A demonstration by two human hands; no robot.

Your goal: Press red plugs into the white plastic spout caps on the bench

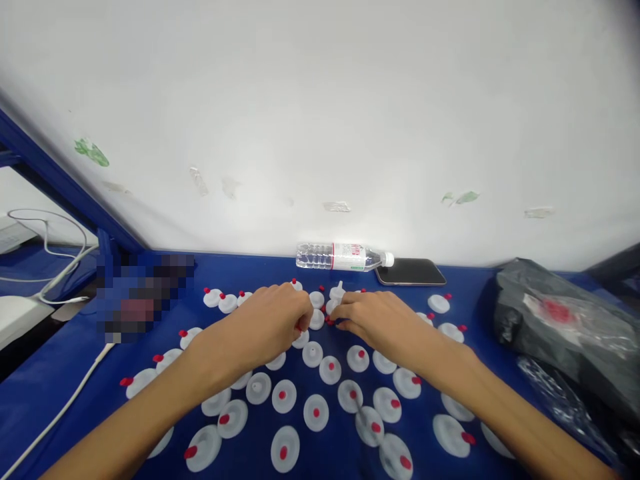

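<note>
Several white plastic caps (316, 412) with red tips lie spread over the blue table (60, 393). My left hand (270, 320) is curled over the caps at the middle, fingers pinched on a small red piece I can barely see. My right hand (380, 319) rests knuckles up beside it, fingers closed near a white cap (338, 293) that stands upright between the two hands. The fingertips of both hands almost meet.
A clear water bottle (345, 257) lies on its side at the wall, with a dark phone (411, 271) next to it. A grey plastic bag (560, 320) sits at the right. White cables (55, 267) run at the left, beside a blurred patch.
</note>
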